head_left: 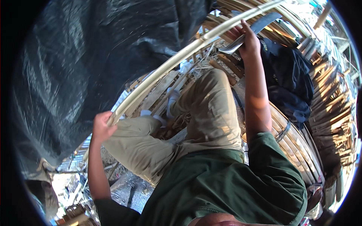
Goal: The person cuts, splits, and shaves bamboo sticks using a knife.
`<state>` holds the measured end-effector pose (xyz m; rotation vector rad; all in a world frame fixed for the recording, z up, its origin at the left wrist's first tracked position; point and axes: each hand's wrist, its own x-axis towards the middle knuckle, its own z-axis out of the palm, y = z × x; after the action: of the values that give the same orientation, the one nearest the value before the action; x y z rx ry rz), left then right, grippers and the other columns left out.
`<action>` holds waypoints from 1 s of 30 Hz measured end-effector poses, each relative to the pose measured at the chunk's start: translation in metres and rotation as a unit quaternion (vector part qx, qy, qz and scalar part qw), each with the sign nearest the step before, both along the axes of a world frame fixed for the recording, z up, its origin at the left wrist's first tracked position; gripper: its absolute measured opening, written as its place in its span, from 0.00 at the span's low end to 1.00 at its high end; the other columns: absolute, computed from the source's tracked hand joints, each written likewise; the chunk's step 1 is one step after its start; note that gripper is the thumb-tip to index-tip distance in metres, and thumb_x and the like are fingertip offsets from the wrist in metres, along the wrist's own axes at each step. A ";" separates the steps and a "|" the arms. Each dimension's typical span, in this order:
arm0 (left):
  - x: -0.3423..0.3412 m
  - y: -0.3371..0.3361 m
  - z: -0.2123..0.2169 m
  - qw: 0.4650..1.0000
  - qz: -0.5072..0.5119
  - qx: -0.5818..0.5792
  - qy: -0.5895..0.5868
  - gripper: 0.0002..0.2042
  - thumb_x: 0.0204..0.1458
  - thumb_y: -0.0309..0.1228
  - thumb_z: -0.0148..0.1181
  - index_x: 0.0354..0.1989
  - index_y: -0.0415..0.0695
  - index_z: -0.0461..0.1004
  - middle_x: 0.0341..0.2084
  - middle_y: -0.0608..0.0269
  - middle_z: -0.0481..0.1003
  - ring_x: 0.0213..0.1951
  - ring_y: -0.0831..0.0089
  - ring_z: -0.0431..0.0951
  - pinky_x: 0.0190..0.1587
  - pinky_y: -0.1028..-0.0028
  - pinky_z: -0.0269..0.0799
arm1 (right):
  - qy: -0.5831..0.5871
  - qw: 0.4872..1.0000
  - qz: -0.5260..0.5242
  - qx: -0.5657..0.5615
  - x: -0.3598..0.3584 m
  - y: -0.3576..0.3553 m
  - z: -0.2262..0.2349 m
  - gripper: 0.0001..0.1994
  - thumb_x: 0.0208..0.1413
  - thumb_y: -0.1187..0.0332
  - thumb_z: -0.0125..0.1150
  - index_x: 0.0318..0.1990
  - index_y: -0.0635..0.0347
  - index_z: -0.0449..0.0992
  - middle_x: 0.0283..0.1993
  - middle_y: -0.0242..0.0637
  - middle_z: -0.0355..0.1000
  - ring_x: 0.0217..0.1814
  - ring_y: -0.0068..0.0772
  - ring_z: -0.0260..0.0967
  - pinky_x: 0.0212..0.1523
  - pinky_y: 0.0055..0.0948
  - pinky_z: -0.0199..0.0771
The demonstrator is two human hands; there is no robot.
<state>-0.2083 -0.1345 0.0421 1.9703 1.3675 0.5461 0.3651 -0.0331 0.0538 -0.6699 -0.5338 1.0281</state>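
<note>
A long pale bamboo pole [162, 71] runs slantwise across the view, from the lower left to the upper right, above my bent knees. Near its lower end my left hand [103, 126] is closed around it. My right hand [248, 41] is closed on a large curved knife [264, 23], whose broad grey blade points up to the right. A shiny metal part of it shows on the other side of the hand. The fingertips of that hand come up against the pole or just beside it; I cannot tell whether they touch.
A black plastic sheet [94, 49] hangs along the left. Dark cloth or a bag [286, 75] lies right of my right forearm, by bundled bamboo lengths [294, 139]. Stacked split sticks [332, 98] line the far right. Wooden slats [160, 90] lie beyond my feet.
</note>
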 end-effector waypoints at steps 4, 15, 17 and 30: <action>-0.011 -0.003 -0.012 0.999 0.004 0.014 -0.035 0.10 0.36 0.15 0.59 0.31 0.32 0.73 0.26 0.65 0.73 0.36 0.85 0.73 0.40 0.78 0.70 | 0.043 0.999 -0.009 0.018 -0.021 -0.002 -0.007 0.18 0.58 0.74 0.63 0.52 0.76 0.67 0.44 0.52 0.77 0.48 0.46 0.78 0.49 0.38 0.78; -0.005 0.018 0.051 0.993 -0.004 0.054 0.109 0.10 0.37 0.17 0.60 0.31 0.34 0.72 0.23 0.68 0.70 0.31 0.85 0.68 0.36 0.78 0.67 | 0.052 0.995 -0.081 0.028 -0.028 -0.058 0.005 0.17 0.58 0.80 0.57 0.52 0.78 0.64 0.47 0.57 0.75 0.49 0.49 0.77 0.50 0.44 0.81; -0.007 0.030 0.067 0.987 -0.006 0.065 0.146 0.09 0.38 0.19 0.60 0.30 0.35 0.72 0.22 0.64 0.70 0.30 0.84 0.68 0.34 0.76 0.66 | 0.036 0.995 -0.088 0.028 -0.033 -0.068 0.007 0.14 0.58 0.79 0.57 0.49 0.77 0.66 0.46 0.56 0.75 0.47 0.49 0.78 0.49 0.44 0.83; 0.058 0.048 0.017 0.945 0.028 0.253 0.204 0.31 0.42 0.18 0.65 0.58 0.47 0.66 0.56 0.54 0.67 0.59 0.50 0.68 0.61 0.59 0.64 | 0.033 0.988 -0.144 0.050 -0.092 -0.101 -0.022 0.05 0.57 0.79 0.59 0.34 0.65 0.67 0.40 0.46 0.76 0.45 0.41 0.78 0.46 0.41 0.82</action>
<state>-0.1506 -0.0861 0.0588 2.5763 1.6569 0.5791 0.2734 -0.1338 0.0320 -0.6018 -0.4144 0.7445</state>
